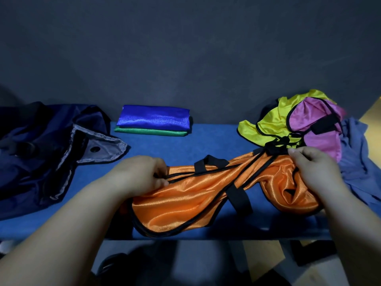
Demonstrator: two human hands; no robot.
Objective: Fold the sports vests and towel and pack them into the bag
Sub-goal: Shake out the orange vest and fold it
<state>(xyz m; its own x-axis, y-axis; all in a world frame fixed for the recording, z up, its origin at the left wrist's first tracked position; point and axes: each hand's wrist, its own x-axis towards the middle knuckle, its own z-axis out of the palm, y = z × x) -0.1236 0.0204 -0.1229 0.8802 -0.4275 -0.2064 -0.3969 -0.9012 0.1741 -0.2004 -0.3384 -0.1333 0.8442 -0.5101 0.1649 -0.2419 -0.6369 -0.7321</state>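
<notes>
- At the near edge of the desk (185,145): the orange vest (195,195) lies crosswise and twisted, with its hem drooping over the front edge. It is not folded yet.
- The left hand (142,176) has its fingers curled and pinches the vest's left end at the black trim.
- The right hand (315,168) has its fingers curled round the right end, with thumb and forefinger up at a bunch of black straps (276,145).
- My read is that the two-ended hold is there to pull the twist out and lay the vest flat before the first fold.
- Mid left: the navy bag (41,151) is slumped with its flap turned back, grey lining and snap showing. It was probably left open for loading. I can't see what is inside.
- Just beyond the right hand: the yellow vest (268,122) and pink vest (315,129) sit in a loose, unfolded heap touching the strap bunch. I can't tell whether the straps are actually tangled, so a hard tug risks dragging the heap.
- Right of the heap: the blue-grey towel (356,157) lies crumpled at the desk's right edge.
- Far centre, by the wall: the blue vest (154,118) is folded and stacked on the folded green vest (148,132). They look parked clear of the working area.
- Estimate: two vests are folded, three vests and the towel remain, and nothing looks packed.
</notes>
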